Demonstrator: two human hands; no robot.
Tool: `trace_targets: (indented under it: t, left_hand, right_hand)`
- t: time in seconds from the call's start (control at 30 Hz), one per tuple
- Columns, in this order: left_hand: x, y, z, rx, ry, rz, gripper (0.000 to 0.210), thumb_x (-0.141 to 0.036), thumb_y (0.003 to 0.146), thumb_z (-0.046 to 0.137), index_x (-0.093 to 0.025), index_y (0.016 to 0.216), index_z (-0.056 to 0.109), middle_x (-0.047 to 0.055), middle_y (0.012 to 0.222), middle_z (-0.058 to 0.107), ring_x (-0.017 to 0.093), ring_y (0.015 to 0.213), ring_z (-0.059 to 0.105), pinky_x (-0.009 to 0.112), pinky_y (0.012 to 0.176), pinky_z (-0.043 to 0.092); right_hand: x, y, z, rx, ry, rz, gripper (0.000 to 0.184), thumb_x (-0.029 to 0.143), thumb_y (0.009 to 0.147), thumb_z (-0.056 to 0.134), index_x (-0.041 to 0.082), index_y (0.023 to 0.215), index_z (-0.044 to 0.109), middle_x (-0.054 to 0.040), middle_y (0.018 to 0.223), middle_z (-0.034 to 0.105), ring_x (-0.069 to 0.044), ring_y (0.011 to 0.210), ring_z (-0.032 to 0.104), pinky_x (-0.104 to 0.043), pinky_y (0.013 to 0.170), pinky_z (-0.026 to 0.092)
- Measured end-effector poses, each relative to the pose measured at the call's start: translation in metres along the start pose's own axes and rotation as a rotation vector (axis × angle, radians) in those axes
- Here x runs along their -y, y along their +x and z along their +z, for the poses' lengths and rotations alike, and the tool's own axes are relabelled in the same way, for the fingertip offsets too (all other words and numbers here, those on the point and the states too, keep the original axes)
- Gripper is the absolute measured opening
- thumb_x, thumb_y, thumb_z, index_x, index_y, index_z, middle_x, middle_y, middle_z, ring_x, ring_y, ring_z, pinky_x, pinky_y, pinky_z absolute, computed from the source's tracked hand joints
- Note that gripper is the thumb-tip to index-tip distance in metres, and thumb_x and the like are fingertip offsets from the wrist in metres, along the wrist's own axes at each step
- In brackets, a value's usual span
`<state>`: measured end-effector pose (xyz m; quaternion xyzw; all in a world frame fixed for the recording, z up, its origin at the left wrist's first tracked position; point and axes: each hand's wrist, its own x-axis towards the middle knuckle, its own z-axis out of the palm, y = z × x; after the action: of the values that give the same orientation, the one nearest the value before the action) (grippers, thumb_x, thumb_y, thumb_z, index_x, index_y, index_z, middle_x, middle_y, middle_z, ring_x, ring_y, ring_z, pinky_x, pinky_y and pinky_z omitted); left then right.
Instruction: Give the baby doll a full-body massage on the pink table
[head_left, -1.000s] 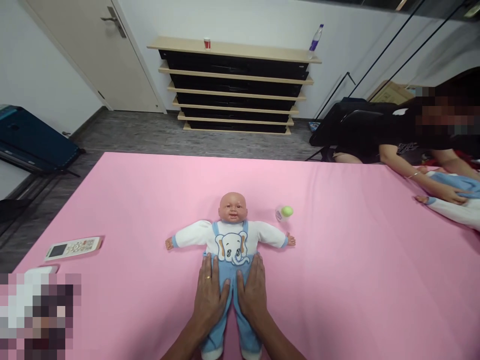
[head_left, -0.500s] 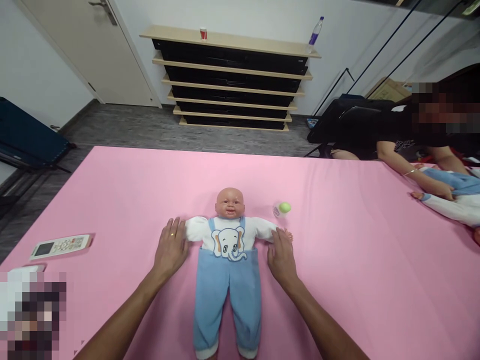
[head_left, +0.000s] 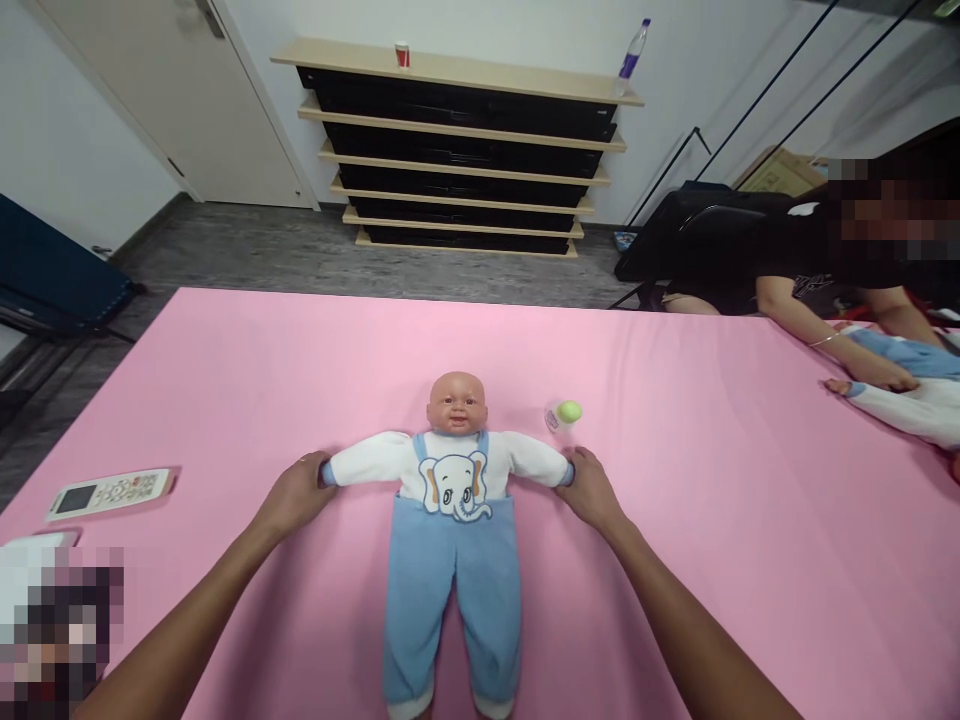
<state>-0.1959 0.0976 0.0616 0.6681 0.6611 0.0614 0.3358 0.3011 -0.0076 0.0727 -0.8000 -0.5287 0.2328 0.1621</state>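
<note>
A baby doll (head_left: 456, 520) lies on its back on the pink table (head_left: 675, 520), dressed in a white top and blue overalls with an elephant on the chest. Both its arms are stretched out sideways. My left hand (head_left: 301, 492) is closed around the doll's hand at the blue cuff on the left of the view. On the other side my right hand (head_left: 594, 490) is closed on the opposite hand and cuff. The doll's hands are hidden by my fingers. Just beyond my right hand lies a small clear bottle (head_left: 562, 415) with a green cap.
A white remote control (head_left: 111, 494) lies at the table's left. To the right, another person's arm (head_left: 840, 345) reaches over a second doll (head_left: 911, 400). Behind the table stands a shelf unit (head_left: 457, 130) with a paper cup (head_left: 403, 54) and a plastic bottle (head_left: 634, 55).
My hands have moved outward from resting flat on the doll's sleeves to gripping its hands. The sleeves are now fully in view and drawn out straight.
</note>
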Motion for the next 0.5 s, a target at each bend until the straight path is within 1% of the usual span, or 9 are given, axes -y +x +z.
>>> trace_targets:
  t: [0.03, 0.1, 0.17, 0.23, 0.27, 0.33, 0.4, 0.47, 0.5]
  left_hand:
    - [0.001, -0.001, -0.003, 0.001, -0.132, -0.041, 0.034, -0.03, 0.065, 0.069, -0.021, 0.097, 0.065, 0.004, 0.083, 0.068, 0.025, 0.075, 0.064, 0.029, 0.06, 0.047]
    - [0.003, -0.002, -0.009, 0.016, -0.451, -0.148, 0.046, -0.025, 0.056, 0.079, -0.019, 0.1, 0.066, 0.004, 0.082, 0.07, 0.024, 0.074, 0.065, 0.03, 0.061, 0.051]
    - [0.004, -0.004, -0.011, 0.028, -0.781, -0.26, 0.055, -0.017, 0.049, 0.084, -0.015, 0.101, 0.066, 0.006, 0.086, 0.071, 0.023, 0.076, 0.067, 0.033, 0.066, 0.056]
    - [0.005, -0.005, -0.008, 0.003, -1.041, -0.327, 0.054, -0.012, 0.05, 0.085, -0.012, 0.101, 0.065, 0.01, 0.093, 0.071, 0.024, 0.082, 0.068, 0.038, 0.073, 0.059]
    - [0.004, -0.005, -0.005, -0.028, -1.141, -0.342, 0.05, -0.011, 0.053, 0.084, -0.012, 0.1, 0.065, 0.011, 0.096, 0.07, 0.025, 0.086, 0.069, 0.04, 0.077, 0.06]
    - [-0.001, -0.005, 0.004, -0.098, -1.311, -0.346, 0.037, -0.011, 0.061, 0.079, -0.012, 0.095, 0.064, 0.01, 0.096, 0.07, 0.025, 0.092, 0.068, 0.044, 0.083, 0.059]
    - [-0.01, -0.005, 0.017, -0.162, -1.465, -0.329, 0.025, -0.011, 0.068, 0.074, -0.013, 0.09, 0.062, 0.006, 0.092, 0.069, 0.023, 0.094, 0.068, 0.046, 0.088, 0.058]
    - [-0.021, -0.004, 0.031, -0.208, -1.588, -0.311, 0.017, -0.01, 0.073, 0.069, -0.015, 0.087, 0.06, 0.003, 0.089, 0.067, 0.019, 0.094, 0.067, 0.044, 0.093, 0.056]
    - [-0.027, -0.003, 0.038, -0.225, -1.631, -0.31, 0.016, -0.01, 0.075, 0.067, -0.016, 0.087, 0.059, 0.002, 0.089, 0.066, 0.017, 0.095, 0.066, 0.042, 0.095, 0.056]
  right_hand:
    - [0.0, 0.001, -0.005, 0.065, 0.092, 0.048, 0.027, 0.024, 0.059, 0.071, 0.014, 0.083, 0.064, -0.0055, 0.08, 0.062, -0.019, 0.076, 0.056, -0.028, 0.064, 0.041]
    - [-0.002, 0.001, -0.015, 0.192, 0.314, 0.163, 0.035, 0.024, 0.058, 0.074, 0.015, 0.09, 0.064, -0.0017, 0.074, 0.061, -0.017, 0.067, 0.055, -0.027, 0.058, 0.041]
    - [-0.005, 0.001, -0.022, 0.227, 0.559, 0.273, 0.049, 0.023, 0.058, 0.077, 0.017, 0.104, 0.063, -0.0005, 0.076, 0.063, -0.015, 0.064, 0.056, -0.027, 0.056, 0.042]
    - [-0.008, 0.0, -0.024, 0.173, 0.81, 0.379, 0.061, 0.021, 0.057, 0.08, 0.017, 0.115, 0.06, -0.0016, 0.081, 0.065, -0.013, 0.062, 0.056, -0.026, 0.054, 0.044]
    - [-0.009, -0.001, -0.023, 0.132, 0.931, 0.431, 0.063, 0.02, 0.057, 0.081, 0.017, 0.116, 0.06, -0.0018, 0.081, 0.066, -0.012, 0.06, 0.055, -0.025, 0.053, 0.045]
    - [-0.009, -0.002, -0.014, 0.046, 1.188, 0.503, 0.058, 0.019, 0.057, 0.082, 0.016, 0.111, 0.062, -0.0015, 0.079, 0.065, -0.011, 0.061, 0.056, -0.025, 0.054, 0.048]
    - [-0.006, -0.004, 0.001, -0.021, 1.396, 0.519, 0.046, 0.02, 0.061, 0.081, 0.016, 0.104, 0.064, -0.0008, 0.079, 0.065, -0.012, 0.068, 0.06, -0.025, 0.063, 0.054]
    - [-0.001, -0.006, 0.019, -0.077, 1.497, 0.511, 0.04, 0.024, 0.067, 0.078, 0.019, 0.104, 0.064, -0.0007, 0.088, 0.066, -0.012, 0.079, 0.063, -0.027, 0.076, 0.056]
    - [0.003, -0.007, 0.028, -0.098, 1.515, 0.505, 0.041, 0.026, 0.069, 0.076, 0.021, 0.108, 0.063, -0.0008, 0.095, 0.067, -0.012, 0.085, 0.064, -0.028, 0.082, 0.056]
